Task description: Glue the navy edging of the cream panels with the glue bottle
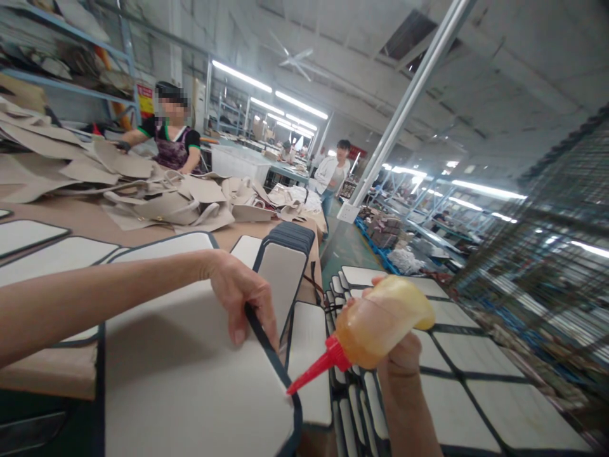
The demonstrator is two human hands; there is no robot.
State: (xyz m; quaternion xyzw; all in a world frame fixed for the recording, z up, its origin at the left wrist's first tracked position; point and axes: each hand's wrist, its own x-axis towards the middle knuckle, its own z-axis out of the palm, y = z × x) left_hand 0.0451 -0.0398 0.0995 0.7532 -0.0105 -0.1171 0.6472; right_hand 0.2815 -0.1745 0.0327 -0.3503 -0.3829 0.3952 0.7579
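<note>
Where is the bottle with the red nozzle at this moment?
In the head view, the bottle is right of centre, in the right hand, its red nozzle pointing down and left at the dark-edged pale panel.

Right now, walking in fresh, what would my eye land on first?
Probably the yellow squeeze bottle in the right hand, its red nozzle pointing down to the side of a large dark-edged pale panel. The left hand holds that panel farther up the same side. Beyond them, a heap of beige pieces lies on the brown table.
</note>
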